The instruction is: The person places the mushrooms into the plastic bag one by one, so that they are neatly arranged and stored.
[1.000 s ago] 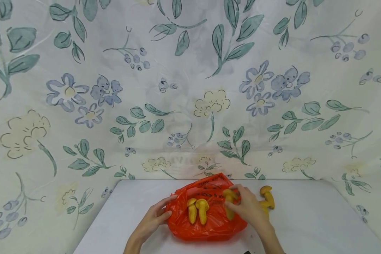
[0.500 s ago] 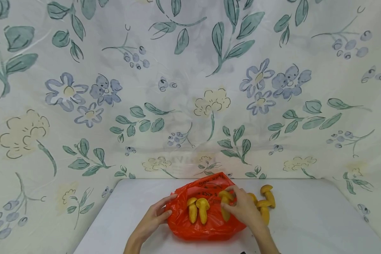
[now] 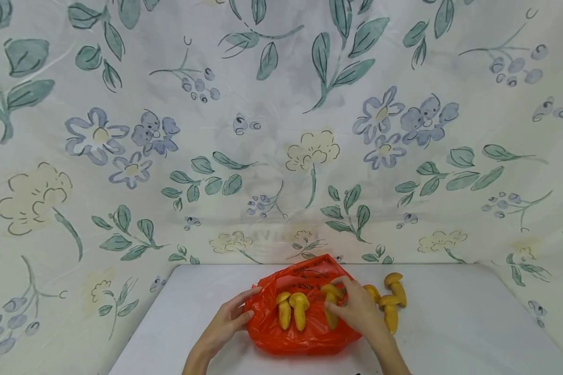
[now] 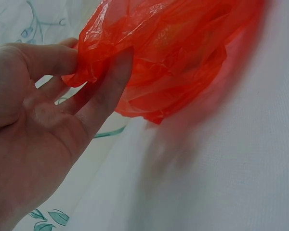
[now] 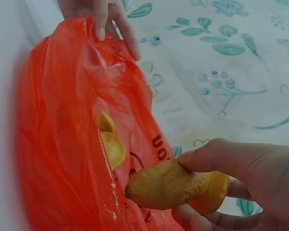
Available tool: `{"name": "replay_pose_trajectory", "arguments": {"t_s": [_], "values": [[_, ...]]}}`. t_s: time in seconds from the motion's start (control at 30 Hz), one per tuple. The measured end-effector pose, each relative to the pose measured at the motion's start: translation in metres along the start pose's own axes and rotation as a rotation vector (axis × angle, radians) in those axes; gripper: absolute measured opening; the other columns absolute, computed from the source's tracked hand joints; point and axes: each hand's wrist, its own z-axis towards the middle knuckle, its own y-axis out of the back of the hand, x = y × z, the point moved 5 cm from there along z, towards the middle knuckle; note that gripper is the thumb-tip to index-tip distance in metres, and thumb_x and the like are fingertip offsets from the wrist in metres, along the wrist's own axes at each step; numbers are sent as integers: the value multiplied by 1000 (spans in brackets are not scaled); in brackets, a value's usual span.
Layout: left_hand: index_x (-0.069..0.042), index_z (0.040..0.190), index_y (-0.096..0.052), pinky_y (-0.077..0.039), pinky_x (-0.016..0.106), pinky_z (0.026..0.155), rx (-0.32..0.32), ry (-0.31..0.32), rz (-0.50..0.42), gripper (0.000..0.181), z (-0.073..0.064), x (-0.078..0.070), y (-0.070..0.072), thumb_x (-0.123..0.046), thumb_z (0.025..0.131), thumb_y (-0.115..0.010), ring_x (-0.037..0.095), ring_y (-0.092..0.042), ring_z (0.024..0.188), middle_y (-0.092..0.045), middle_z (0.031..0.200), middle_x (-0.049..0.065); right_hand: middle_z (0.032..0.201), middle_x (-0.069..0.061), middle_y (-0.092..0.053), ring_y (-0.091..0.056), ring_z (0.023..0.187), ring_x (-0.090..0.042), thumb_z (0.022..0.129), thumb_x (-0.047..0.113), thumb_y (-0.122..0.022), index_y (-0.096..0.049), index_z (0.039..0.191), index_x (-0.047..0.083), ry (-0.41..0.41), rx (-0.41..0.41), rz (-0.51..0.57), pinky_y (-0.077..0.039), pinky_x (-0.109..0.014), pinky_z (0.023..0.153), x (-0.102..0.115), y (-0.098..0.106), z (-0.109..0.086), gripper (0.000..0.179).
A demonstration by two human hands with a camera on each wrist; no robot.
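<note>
A red plastic bag (image 3: pixel 305 344) with dark print lies on the white table, its mouth held apart. My left hand (image 3: pixel 222 323) pinches the bag's left edge, thumb on one side and fingers on the other, as the left wrist view (image 4: pixel 43 110) also shows. Two yellow mushrooms, a left one (image 3: pixel 284 316) and a right one (image 3: pixel 300 315), lie side by side on the red plastic at the opening. Between thumb and fingers, my right hand (image 3: pixel 363 312) grips another yellow mushroom (image 5: pixel 168 185) by its sides, over the right part of the bag's opening.
Right of the bag, more mushrooms lie on the table (image 3: pixel 450 323): one at the back (image 3: pixel 395 289), one in front of it (image 3: pixel 390 315), and one partly hidden behind my right hand (image 3: pixel 371 292). A floral cloth (image 3: pixel 262 208) hangs behind the table.
My right hand has moved a little left with its mushroom, further over the bag. The loose mushrooms at the right show more now. My left hand stays in place on the bag.
</note>
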Motion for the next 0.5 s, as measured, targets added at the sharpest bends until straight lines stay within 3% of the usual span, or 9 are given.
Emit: {"name": "replay_pose_trajectory", "arguments": {"t_s": [0.5], "values": [[-19, 150, -41, -58, 36, 91, -6, 4, 6, 55, -1, -1, -1, -21, 98, -59, 38, -46, 136, -31, 159, 17, 110, -8, -62, -55, 92, -20, 78, 27, -82, -58, 119, 18, 5, -10, 23, -57, -43, 79, 2, -7, 0, 48]]}}
